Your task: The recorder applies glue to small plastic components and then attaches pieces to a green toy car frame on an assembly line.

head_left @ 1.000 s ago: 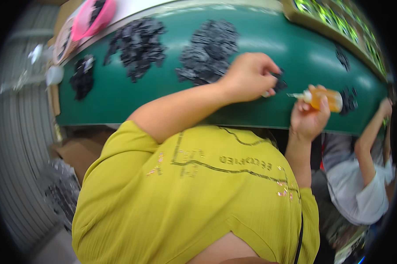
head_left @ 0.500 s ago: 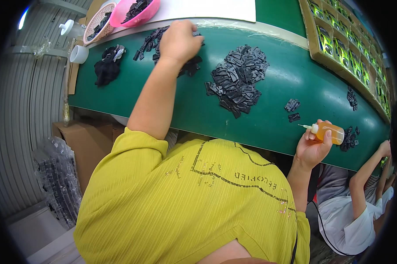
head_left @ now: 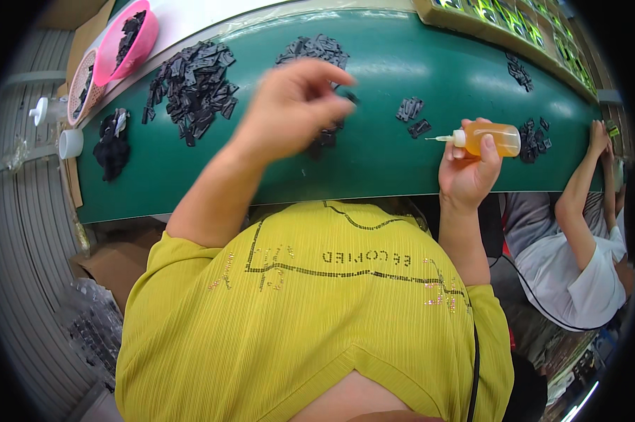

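My left hand (head_left: 296,105) is over the table, its fingers pinched on a small black plastic piece (head_left: 348,96); both are smeared by motion. Partly behind that hand lies a heap of loose black plastic pieces (head_left: 313,49). To its left a second heap of the same pieces (head_left: 194,88) spreads out. My right hand (head_left: 470,169) is wrapped round a clear squeeze bottle (head_left: 492,140) of amber liquid. Its thin needle tip points left, near a few black pieces (head_left: 410,109) and a single piece (head_left: 419,128).
A pink basket (head_left: 149,42), a pale basket (head_left: 78,105), a white cup (head_left: 71,143) and a black cloth (head_left: 110,151) are at the left. Small piles (head_left: 534,141) lie right. A cardboard tray (head_left: 465,24) holds green-marked packs. A co-worker's arm (head_left: 574,204) reaches in at right.
My left hand has come away from the left heap and moved right, with a black piece in its fingers. The view has shifted; my right hand still holds the bottle.
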Demonstrator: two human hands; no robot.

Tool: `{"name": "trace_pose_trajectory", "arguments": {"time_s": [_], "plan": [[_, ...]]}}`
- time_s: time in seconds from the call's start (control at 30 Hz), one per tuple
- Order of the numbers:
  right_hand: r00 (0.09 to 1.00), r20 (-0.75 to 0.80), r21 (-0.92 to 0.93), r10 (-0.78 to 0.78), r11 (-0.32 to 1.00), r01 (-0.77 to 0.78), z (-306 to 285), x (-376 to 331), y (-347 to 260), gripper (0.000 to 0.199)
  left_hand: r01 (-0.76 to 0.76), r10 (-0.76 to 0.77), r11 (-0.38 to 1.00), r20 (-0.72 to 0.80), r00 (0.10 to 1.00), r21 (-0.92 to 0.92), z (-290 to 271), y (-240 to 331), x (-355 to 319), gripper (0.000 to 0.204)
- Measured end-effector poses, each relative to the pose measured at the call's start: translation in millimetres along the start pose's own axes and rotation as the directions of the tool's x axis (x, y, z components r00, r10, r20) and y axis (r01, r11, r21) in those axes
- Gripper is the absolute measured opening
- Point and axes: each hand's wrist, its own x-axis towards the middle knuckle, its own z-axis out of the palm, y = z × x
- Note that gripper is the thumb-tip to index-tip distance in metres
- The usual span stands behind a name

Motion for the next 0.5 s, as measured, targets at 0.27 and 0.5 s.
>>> {"name": "trace_pose_trajectory", "arguments": {"time_s": [0.27,0.5], "plan": [[0.991,0.112,-0.151,-0.079,0.984,0.095,12.6,-9.4,3.9,0.021,0.398,-0.293,0.885,0.376,0.879,-0.243,68.6,-11.5,0.7,0.022],[0.966,0.222,-0.276,-0.132,0.942,0.192,7.5,-9.2,6.4,0.021,0.447,-0.339,0.851,0.36,0.869,-0.276,67.1,-8.4,1.2,0.021]]}}
